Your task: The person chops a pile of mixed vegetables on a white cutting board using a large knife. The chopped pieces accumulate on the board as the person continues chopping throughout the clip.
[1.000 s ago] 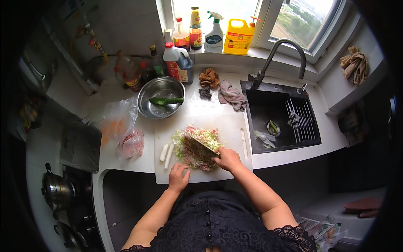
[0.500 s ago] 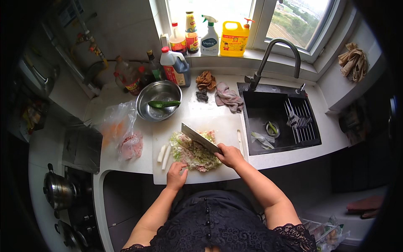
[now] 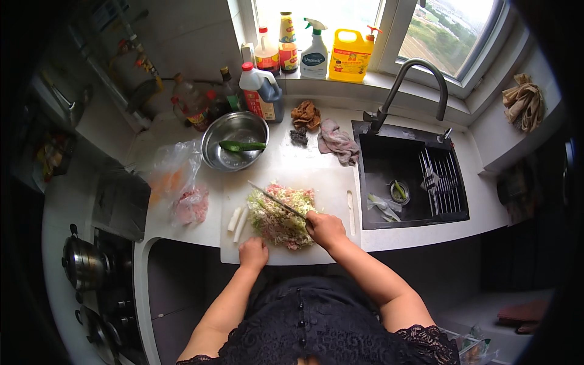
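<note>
On the sill [image 3: 378, 85] stand a spray bottle [image 3: 314, 59] and a yellow jug [image 3: 351, 57]. A rumpled cloth [image 3: 338, 143] lies on the counter [image 3: 488, 198] just beside the black sink [image 3: 384, 159], where a dark curved faucet [image 3: 443, 100] rises. A lidded metal pot [image 3: 84, 263] stands at far left.

2 bare arms, both in from lower edge, hands apart. Left forearm [image 3: 224, 301] angles up and rightward; left hand [image 3: 253, 253] sits lower, back up, fingers curled into a loose fist, fingertips hidden. Right forearm [image 3: 367, 266] slants up and leftward from a bent elbow [image 3: 398, 301]; right hand [image 3: 326, 230] is farther forward, back up, fingers wrapped in a closed grip.
</note>
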A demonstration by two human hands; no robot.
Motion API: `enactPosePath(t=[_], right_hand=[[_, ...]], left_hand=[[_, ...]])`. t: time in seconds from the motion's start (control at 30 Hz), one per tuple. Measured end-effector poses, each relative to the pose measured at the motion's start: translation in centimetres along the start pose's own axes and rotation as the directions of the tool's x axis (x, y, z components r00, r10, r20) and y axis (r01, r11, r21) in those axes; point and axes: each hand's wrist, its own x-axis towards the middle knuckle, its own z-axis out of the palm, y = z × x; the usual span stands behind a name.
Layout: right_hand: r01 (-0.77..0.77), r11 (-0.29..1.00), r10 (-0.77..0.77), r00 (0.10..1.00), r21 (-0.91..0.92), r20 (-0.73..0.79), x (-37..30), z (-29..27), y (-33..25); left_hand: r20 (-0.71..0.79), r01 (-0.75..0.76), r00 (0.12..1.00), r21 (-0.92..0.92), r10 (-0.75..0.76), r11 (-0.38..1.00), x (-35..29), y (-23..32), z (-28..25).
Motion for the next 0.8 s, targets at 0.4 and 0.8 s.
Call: enactPosePath(t=[0.4, 0.8], right_hand=[[-0.109, 0.994, 0.109, 0.994, -0.006, 0.019, 0.3, -0.9, -0.2], [-0.187, 0.978, 0.196, 0.976, -0.092, 0.095, 1.0, 0.4, 1.4]], left_hand=[[0.138, 0.109, 0.983, 0.077, -0.119, 0.991, 0.7, 0.6, -0.6], [0.277, 0.173, 0.937, 0.16, -0.213, 0.972, 2.2, 0.3, -0.1]])
